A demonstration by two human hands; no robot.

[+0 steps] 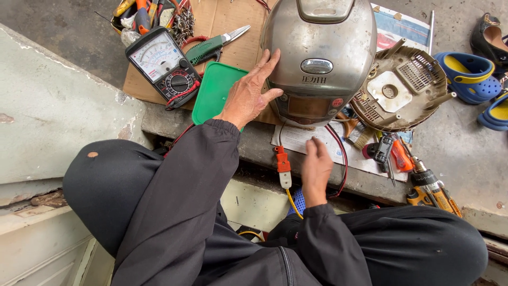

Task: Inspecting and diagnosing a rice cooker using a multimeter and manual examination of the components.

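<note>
Steadying rice cooker (317, 53): left hand (248, 98) flat, fingers spread against its side; right hand (316, 169) loose, grip on nothing, near the front panel (308, 107). Likely step: inspection; next, careful panel access.

A grey concrete step (264, 139) holds a flat brown cardboard sheet (222, 21), a white paper sheet (296, 139) (partly hidden) and an orange plug connector (282, 159).
</note>
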